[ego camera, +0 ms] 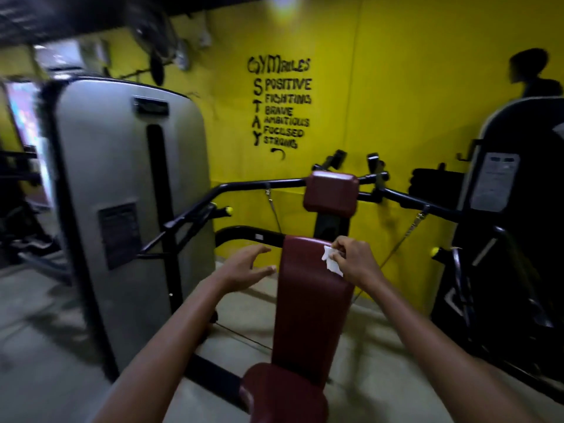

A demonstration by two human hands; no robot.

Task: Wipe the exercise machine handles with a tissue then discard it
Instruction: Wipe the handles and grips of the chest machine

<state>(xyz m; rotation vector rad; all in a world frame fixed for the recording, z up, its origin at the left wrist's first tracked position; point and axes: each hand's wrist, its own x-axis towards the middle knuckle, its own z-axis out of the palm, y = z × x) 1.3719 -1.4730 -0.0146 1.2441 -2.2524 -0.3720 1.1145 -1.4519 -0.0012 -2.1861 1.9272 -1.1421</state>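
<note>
Head view: "GYM RULES" wall lettering (279, 103)

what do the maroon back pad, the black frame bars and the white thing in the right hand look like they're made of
Back pad: seemingly vinyl or faux leather over padding; smooth maroon surface with a soft sheen and rounded edges.
Frame bars: likely painted or powder-coated steel tube; black, glossy, with highlights along the bends.
Tissue: thin paper by its look; white, crumpled, pinched in the right hand.
</note>
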